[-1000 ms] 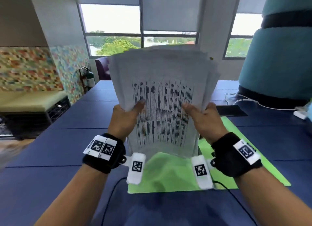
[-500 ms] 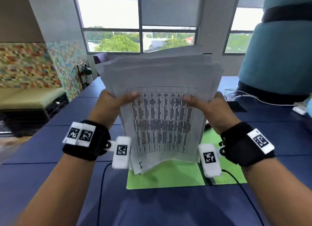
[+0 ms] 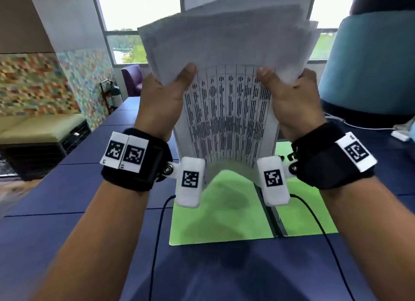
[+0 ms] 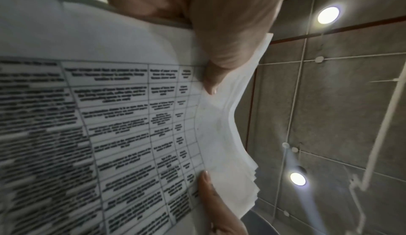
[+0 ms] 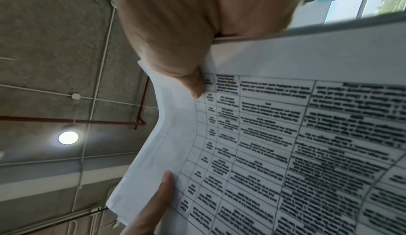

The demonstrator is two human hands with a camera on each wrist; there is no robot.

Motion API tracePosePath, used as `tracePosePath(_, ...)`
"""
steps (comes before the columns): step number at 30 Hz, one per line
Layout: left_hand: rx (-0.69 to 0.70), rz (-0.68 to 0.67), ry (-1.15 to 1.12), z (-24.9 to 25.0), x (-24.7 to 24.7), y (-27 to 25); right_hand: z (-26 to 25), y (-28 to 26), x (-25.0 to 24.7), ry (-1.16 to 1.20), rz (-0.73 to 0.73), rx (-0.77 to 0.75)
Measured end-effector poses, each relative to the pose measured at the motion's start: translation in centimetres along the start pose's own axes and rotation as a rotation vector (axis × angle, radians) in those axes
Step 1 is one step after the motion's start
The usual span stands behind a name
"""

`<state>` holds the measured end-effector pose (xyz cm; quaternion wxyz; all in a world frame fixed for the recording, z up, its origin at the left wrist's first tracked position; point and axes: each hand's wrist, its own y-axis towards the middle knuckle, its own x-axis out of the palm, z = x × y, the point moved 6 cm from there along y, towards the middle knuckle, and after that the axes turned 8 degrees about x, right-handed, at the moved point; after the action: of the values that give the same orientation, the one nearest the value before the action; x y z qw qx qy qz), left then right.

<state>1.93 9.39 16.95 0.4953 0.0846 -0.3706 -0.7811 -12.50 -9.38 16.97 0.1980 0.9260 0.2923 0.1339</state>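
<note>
Stretching under everything, the blue worktop (image 3: 67, 210) runs back toward the windows, and a teal pillar (image 3: 368, 64) stands at its right side. On the worktop, between the forearms, an open green folder (image 3: 224, 222) lies flat. Above the folder the paper stack (image 3: 226, 42) is held upright in front of the camera. Its sheets are uneven and fanned at the top, and the front sheet shows a printed table. The lower edge bows just over the folder, but I cannot tell whether it touches. The left hand (image 3: 159, 102) grips the stack's left edge and the right hand (image 3: 292, 98) grips its right edge, at about the same height. The left thumb (image 4: 219, 68) and right thumb (image 5: 191, 82) press on the front sheet, and the fingers are hidden behind the paper.
</note>
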Motion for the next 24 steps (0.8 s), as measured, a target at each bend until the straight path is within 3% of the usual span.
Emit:
tracePosePath(2,0.026,-0.024,0.068,0.0,0.1,-0.6,0.6,-0.2,-0.4,0.028,0.001,0.01)
tracePosePath(4,-0.037,-0.052,0.144,-1.7,-1.0,-2.1,3.0,-1.1,-0.8,-0.055,-0.061,0.086)
tracePosePath(7,-0.298,-0.103,0.288,-7.4,-3.7,-6.3,10.0,-4.0,-2.1,-0.344,-0.186,0.31)
tracePosePath(9,-0.461,-0.148,0.36,-11.4,-5.2,-9.4,14.7,-6.5,-3.2,-0.418,-0.277,0.463)
tracePosePath(11,-0.57,-0.209,0.38,-13.8,-5.5,-11.7,17.2,-8.0,-3.6,-0.445,-0.335,0.515)
tracePosePath(14,-0.484,-0.318,0.437,-12.8,-3.6,-11.3,16.1,-8.1,-2.5,-0.419,-0.328,0.475)
tracePosePath(18,-0.258,-0.146,0.419,-8.1,-2.2,-6.8,10.6,-5.3,-0.6,-0.348,-0.225,0.27)
tracePosePath(20,-0.233,-0.054,0.317,-6.8,-2.4,-5.9,8.8,-4.7,-0.4,-0.287,-0.183,0.212)
tracePosePath(24,-0.334,-0.063,0.276,-8.4,-4.7,-8.0,9.8,-6.5,-0.8,-0.224,-0.2,0.258)
